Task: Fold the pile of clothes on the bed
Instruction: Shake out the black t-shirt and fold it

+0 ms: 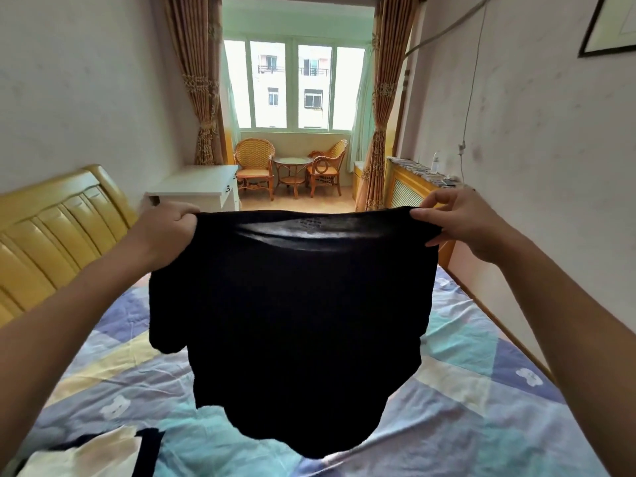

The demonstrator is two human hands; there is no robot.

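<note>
A black T-shirt (292, 321) hangs in the air in front of me, spread wide above the bed (481, 390). My left hand (168, 228) grips its top left corner in a fist. My right hand (457, 222) pinches the top right corner between thumb and fingers. The shirt's short sleeves droop at the sides and its hem hangs just above the patterned sheet. A cream and black garment (96, 452) lies on the bed at the bottom left, partly cut off by the frame edge.
A yellow padded headboard (51, 235) stands to the left. Beyond the bed are a white desk (196, 187), a radiator cover (413, 187) by the right wall, and wicker chairs with a small table (292, 170) under the window.
</note>
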